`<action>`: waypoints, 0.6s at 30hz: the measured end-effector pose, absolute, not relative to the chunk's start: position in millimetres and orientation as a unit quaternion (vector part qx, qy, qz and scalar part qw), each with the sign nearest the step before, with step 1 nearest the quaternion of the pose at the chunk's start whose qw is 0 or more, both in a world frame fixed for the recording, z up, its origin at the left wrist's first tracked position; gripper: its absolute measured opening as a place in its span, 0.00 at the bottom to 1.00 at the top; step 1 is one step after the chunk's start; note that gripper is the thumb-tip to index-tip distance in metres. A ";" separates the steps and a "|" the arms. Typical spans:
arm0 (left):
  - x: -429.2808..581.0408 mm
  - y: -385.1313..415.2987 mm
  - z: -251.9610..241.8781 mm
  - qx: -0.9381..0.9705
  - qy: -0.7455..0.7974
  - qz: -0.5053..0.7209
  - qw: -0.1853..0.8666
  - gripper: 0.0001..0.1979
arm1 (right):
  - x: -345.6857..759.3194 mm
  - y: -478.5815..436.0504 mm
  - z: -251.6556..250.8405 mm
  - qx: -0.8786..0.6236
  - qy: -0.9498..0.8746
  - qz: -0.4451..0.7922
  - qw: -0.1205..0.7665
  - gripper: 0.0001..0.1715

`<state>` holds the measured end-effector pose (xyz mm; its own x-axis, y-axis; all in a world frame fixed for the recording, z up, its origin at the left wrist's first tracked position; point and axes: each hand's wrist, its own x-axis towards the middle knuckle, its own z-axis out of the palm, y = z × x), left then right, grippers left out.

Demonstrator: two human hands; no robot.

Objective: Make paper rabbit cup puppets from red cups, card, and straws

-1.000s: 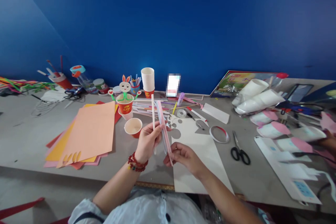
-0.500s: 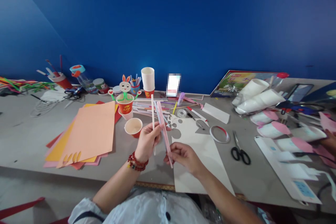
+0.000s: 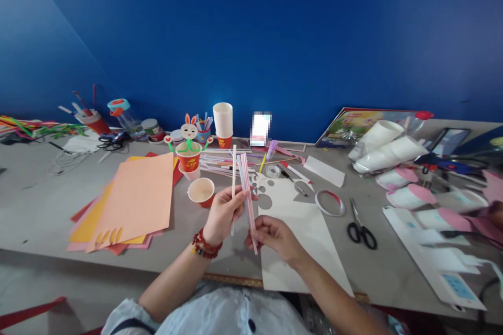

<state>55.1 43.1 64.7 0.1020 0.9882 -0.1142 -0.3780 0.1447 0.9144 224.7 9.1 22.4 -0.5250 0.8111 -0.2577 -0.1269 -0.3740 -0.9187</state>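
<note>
Several thin pink and pale-blue straws (image 3: 247,183) stand in a tilted bundle above the table. My left hand (image 3: 225,213) is closed around the bundle's middle, and a separate white straw (image 3: 234,167) also passes through its grip. Lower down, my right hand (image 3: 274,238) pinches the bundle near its bottom end. Beneath my right forearm lies a white sheet (image 3: 302,241) with round holes cut in it. A paper cup (image 3: 201,192) stands just beyond my left hand. Behind it is a red cup with a paper rabbit (image 3: 189,136) on top.
Coloured paper sheets (image 3: 137,193) are piled at left. To the right lie a tape roll (image 3: 329,203), black-handled scissors (image 3: 361,233) and a power strip (image 3: 432,261). More straws (image 3: 220,159) and stacked cups (image 3: 223,123) are farther back. Part of another person's hand shows at the right edge.
The view has shifted slightly. The loose white straw now stands closer to the bundle in my left hand. My right hand keeps its pinch at the lower end.
</note>
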 end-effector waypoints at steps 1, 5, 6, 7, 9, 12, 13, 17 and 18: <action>55.6 43.2 63.7 0.376 0.404 0.536 0.639 0.20 | 224.8 9.0 21.1 -0.370 -0.463 0.740 0.317 0.22; 59.4 42.2 61.6 0.377 0.400 0.537 0.640 0.18 | 226.7 8.6 14.8 -0.366 -0.466 0.738 0.323 0.21; 60.4 41.5 61.6 0.378 0.399 0.534 0.642 0.18 | 227.4 8.3 13.3 -0.365 -0.464 0.739 0.325 0.21; 61.4 40.8 61.5 0.379 0.399 0.532 0.643 0.18 | 228.2 7.9 12.0 -0.364 -0.463 0.739 0.326 0.22; 62.9 39.2 61.0 0.378 0.402 0.529 0.644 0.19 | 229.6 6.7 10.4 -0.366 -0.462 0.739 0.326 0.22; 64.0 38.0 58.7 0.375 0.407 0.527 0.645 0.19 | 230.9 4.7 10.2 -0.372 -0.468 0.734 0.322 0.22; 64.1 38.1 57.7 0.372 0.408 0.528 0.646 0.19 | 230.9 4.2 10.5 -0.371 -0.471 0.733 0.320 0.22; 63.6 39.1 54.1 0.370 0.406 0.529 0.647 0.18 | 229.3 3.9 10.6 -0.364 -0.471 0.738 0.317 0.21; 63.4 39.3 53.6 0.372 0.404 0.529 0.647 0.18 | 228.6 4.0 10.3 -0.362 -0.470 0.740 0.317 0.21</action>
<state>63.4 39.3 53.6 0.1141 0.9851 -0.1288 -0.3829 0.1633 0.9092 228.6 4.0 10.3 -0.5363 0.8097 -0.2385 -0.1289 -0.3578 -0.9249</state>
